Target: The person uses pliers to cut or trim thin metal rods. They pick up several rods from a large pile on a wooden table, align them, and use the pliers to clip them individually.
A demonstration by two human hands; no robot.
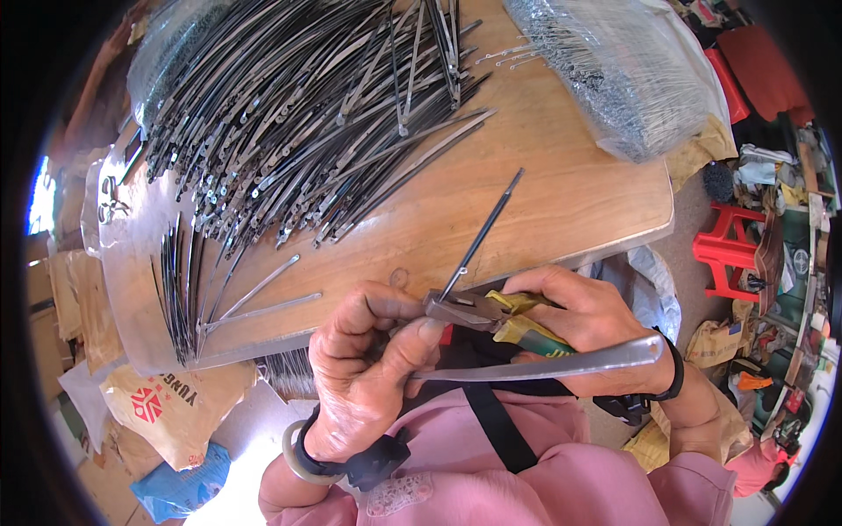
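My left hand (368,364), fingers pinched, holds a thin metal rib, like an umbrella rib. Its flat silver arm (544,364) sticks out to the right, passing across my right hand, and ends in a small hole. A dark arm (491,228) points up and away over the table edge; the joint between the arms is hidden by my fingers. My right hand (588,320) is closed round the green and yellow handles of pliers (469,313). The jaws of the pliers are at the rib, right beside my left thumb and forefinger.
A big heap of dark metal ribs (289,131) covers the far left of the wooden table (579,197). A smaller bunch of ribs (182,298) lies at the near left. Clear bags of thin wires (623,79) lie far right. A red stool (730,250) stands on the floor at right.
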